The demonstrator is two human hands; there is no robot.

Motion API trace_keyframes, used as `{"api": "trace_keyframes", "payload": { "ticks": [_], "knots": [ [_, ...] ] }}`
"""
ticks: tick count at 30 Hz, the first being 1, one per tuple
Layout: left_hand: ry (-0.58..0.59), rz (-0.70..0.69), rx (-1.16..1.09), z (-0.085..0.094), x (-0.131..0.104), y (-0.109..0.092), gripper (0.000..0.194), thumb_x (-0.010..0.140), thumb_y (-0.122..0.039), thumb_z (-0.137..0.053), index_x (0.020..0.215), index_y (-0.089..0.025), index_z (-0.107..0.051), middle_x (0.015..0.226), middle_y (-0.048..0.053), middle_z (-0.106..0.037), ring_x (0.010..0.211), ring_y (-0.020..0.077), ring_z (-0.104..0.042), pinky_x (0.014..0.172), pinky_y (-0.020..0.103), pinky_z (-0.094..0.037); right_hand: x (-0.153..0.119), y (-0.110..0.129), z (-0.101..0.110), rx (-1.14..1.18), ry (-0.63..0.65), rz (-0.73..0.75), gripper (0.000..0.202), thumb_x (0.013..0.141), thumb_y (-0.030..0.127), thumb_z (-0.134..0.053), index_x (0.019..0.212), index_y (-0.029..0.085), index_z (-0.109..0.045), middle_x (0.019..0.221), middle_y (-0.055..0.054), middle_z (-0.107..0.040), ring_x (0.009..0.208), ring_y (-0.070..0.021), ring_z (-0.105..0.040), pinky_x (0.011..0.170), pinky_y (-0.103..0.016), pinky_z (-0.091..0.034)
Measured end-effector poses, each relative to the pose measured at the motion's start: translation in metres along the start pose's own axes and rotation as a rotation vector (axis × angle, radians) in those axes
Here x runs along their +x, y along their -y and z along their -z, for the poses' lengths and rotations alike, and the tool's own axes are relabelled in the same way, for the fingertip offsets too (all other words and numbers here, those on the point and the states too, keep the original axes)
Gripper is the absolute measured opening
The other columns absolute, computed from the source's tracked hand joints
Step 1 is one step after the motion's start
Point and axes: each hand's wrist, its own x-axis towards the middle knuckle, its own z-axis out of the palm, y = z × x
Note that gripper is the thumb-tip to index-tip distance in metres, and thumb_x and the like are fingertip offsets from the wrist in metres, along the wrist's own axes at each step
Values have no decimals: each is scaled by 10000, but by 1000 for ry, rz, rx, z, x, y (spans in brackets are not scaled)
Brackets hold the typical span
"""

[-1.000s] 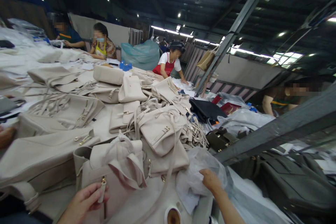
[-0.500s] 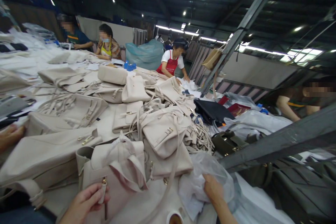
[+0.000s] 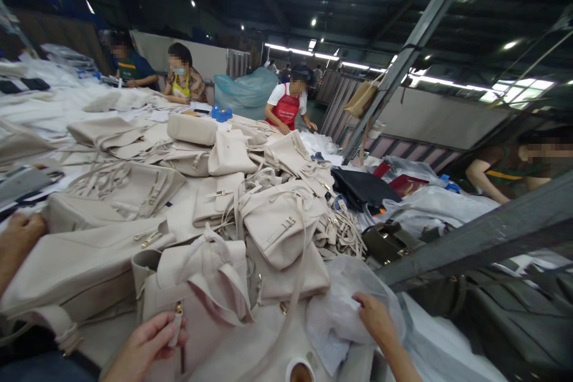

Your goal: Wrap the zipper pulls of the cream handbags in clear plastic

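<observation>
Head view: a wide surface is carrying heaps of beige bags, and a grey metal beam is slanting across the right side above dark green bags. Beyond the surface, a person in a red apron is leaning over white wrapping, a person in a yellow apron is sitting farther left, and a person at the right edge is bending behind the beam. Close to the camera, a beige bag with a front zipper is lying at the near side of the heap, its loose straps trailing over its top. Just right of the heap, a clear plastic bag is lying crumpled. The right hand is touching this plastic; whether its fingers are closing on any of it, I cannot tell. The left hand is pinching the zipper pull, its fingers clamping together on the tab. Another person's hand is reaching in at far left, beside a beige bag. Between the two near hands, a white-rimmed cup is showing brown inside, the bottom edge cutting it off.
</observation>
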Motion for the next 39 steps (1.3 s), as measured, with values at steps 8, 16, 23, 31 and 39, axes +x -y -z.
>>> {"api": "trace_keyframes", "payload": {
  "ticks": [8, 16, 23, 31, 39],
  "knots": [
    [97, 113, -215, -4, 0, -3, 590, 392, -620, -828, 764, -202, -640, 704, 38, -733, 750, 214, -697, 587, 228, -488, -17, 1, 56, 604, -256, -170, 472, 681, 511, -590, 998, 164, -632, 776, -56, -723, 773, -249, -671, 710, -345, -530],
    [90, 147, -327, -16, -22, -27, 516, 460, -500, -855, 758, -188, -572, 686, 29, -712, 726, 191, -691, 570, 213, -443, -50, 85, 72, 1294, -80, -277, 518, 513, 428, -826, 938, 197, -642, 742, 12, -653, 675, -176, -623, 610, -301, -562],
    [75, 201, -466, -23, -38, -30, 418, 536, -405, -825, 763, -166, -568, 871, 70, -699, 755, 161, -640, 585, 228, -433, -103, 246, 0, 1246, 639, -44, 349, 557, 427, -795, 786, 175, -721, 706, -22, -668, 665, -168, -610, 507, -234, -508],
    [-17, 139, -460, -26, -37, -20, 418, 477, -436, -824, 649, -158, -563, 655, 10, -595, 643, 157, -562, 578, 261, -399, -123, 351, -41, 1179, 610, -82, 331, 458, 425, -782, 622, 155, -681, 544, 20, -575, 515, -120, -518, 446, -248, -511],
    [-167, 50, -361, -34, -39, -18, 336, 509, -407, -778, 563, -166, -550, 585, 10, -585, 588, 141, -521, 552, 249, -370, -122, 355, -48, 1098, 605, -50, 415, 505, 543, -733, 624, 150, -675, 564, -1, -602, 531, -130, -533, 456, -240, -504]
  ]
}}
